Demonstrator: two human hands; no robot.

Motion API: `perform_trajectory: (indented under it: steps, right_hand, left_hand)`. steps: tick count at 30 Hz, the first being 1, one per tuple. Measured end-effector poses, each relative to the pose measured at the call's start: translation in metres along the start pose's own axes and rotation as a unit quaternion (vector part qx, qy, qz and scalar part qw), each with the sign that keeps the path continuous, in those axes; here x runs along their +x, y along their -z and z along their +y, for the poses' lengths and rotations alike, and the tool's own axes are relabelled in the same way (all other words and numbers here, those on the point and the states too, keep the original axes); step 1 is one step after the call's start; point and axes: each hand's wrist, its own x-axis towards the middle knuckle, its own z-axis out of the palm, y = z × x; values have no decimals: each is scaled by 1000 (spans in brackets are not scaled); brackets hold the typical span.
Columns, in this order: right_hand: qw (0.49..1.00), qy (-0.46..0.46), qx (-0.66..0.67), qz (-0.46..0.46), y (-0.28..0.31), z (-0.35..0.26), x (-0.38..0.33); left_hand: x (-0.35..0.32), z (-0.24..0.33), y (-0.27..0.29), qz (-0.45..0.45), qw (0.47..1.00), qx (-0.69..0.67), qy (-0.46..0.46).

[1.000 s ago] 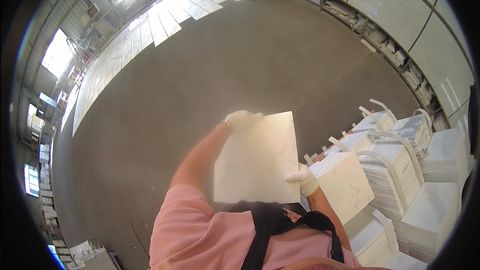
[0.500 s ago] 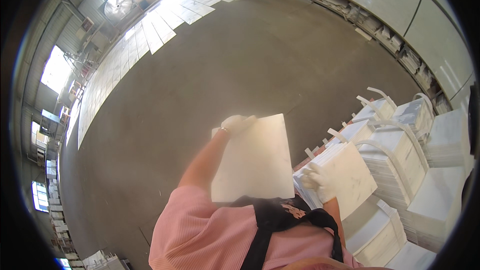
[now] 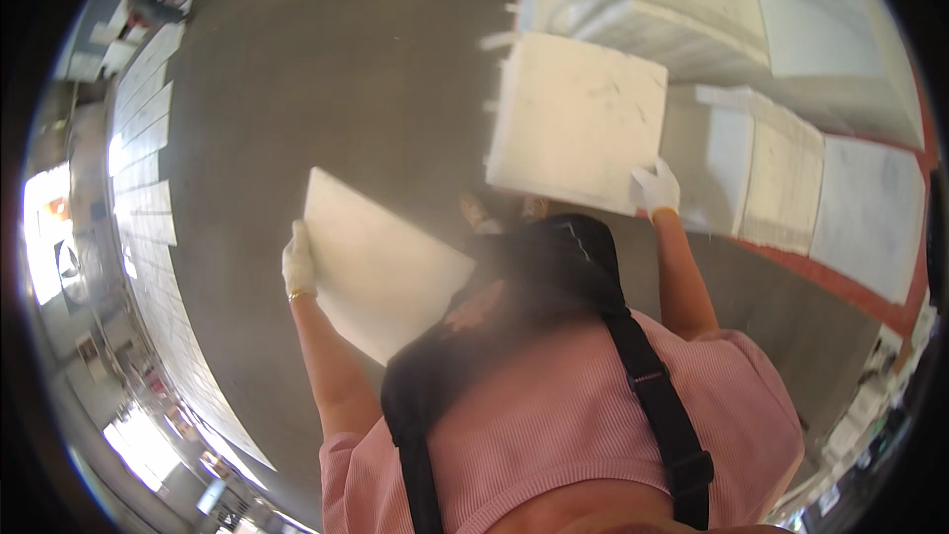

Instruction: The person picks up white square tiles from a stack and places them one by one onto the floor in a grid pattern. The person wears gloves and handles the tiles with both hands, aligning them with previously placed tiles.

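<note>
Packages, upper right, on grey floor:
- 1 white strapped bundle, top of view, boxy, stacked layers showing along its side, pale looped straps arching over it; blurred.
- 1 white strapped bundle, just right of right hand, upright block, thin layer edges facing the camera, 1 pale strap across the top.
- 1 flat white pack, far right, beside a red floor strip, mottled grey face.

Labels, signs, screens: none legible or discernible anywhere in view.
</note>
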Motion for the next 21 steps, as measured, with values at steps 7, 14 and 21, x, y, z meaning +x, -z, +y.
perform_trajectory:
  steps: [7,14,21]
  right_hand:
    - [992,-1,-114,47,-1,-17,-16]
    - [990,17,-114,86,-4,0,-17]
    - [993,34,-99,61,-7,-12,-44]
  left_hand:
    - [-19,11,-3,-25,1000,-9,-6]
    - [-22,17,-10,-16,1000,-8,-2]
    - [-15,26,-18,-27,1000,-4,1]
